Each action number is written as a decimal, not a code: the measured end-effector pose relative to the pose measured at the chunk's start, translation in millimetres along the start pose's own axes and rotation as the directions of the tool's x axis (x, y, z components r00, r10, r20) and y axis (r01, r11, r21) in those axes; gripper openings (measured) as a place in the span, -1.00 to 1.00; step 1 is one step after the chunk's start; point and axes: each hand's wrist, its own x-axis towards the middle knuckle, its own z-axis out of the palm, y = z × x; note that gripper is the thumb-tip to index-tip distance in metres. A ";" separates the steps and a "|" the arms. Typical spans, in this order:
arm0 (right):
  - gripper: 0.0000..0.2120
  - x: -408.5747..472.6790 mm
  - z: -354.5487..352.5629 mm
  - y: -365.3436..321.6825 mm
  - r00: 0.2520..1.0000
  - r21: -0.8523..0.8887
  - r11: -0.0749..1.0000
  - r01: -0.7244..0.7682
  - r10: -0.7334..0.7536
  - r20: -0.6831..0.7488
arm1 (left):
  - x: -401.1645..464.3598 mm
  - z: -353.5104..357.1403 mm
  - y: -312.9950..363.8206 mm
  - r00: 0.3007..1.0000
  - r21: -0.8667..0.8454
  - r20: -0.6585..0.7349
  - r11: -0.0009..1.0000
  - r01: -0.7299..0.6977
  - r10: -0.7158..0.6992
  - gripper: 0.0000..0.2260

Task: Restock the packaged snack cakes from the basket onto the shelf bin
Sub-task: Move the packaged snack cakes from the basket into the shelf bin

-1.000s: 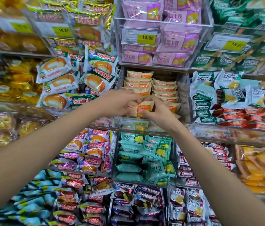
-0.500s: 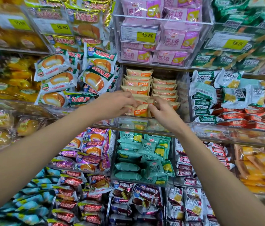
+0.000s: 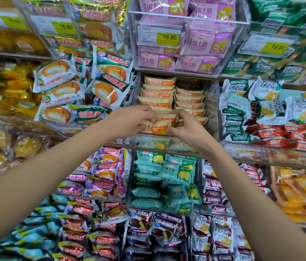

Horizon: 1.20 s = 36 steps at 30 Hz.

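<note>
Both my hands on one cream-orange snack cake (image 3: 159, 127), front of shelf bin (image 3: 148, 142), just below the stacked rows in that bin. Left hand (image 3: 131, 122) pinching its left end, right hand (image 3: 187, 129) its right end. Judge pack light, soft, crinkly film, slippery; cake crushable. Grip sealed end flaps, not middle. Basket not in view.

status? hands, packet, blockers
Left hand and right hand both pinching one cream-orange snack cake. Packet at front of clear bin, not released. Nothing in the way.
</note>
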 end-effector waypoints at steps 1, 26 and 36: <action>-0.45 1.6 0.2 0.8 1.000 -0.011 1.000 -0.006 0.006 0.001 | 1.7 0.4 0.1 1.000 0.002 -0.002 1.000 0.007 -0.007 -0.76; -0.52 -8.8 17.9 0.0 0.983 -0.094 0.995 0.042 -0.058 -0.177 | -19.9 33.1 16.4 0.939 -0.204 -0.296 0.972 0.116 -0.174 -0.76; -0.44 -54.7 34.9 -15.5 0.948 -0.184 0.983 0.014 -0.071 -0.310 | -28.3 41.2 28.6 0.907 -0.294 -0.322 0.939 0.176 -0.271 -0.66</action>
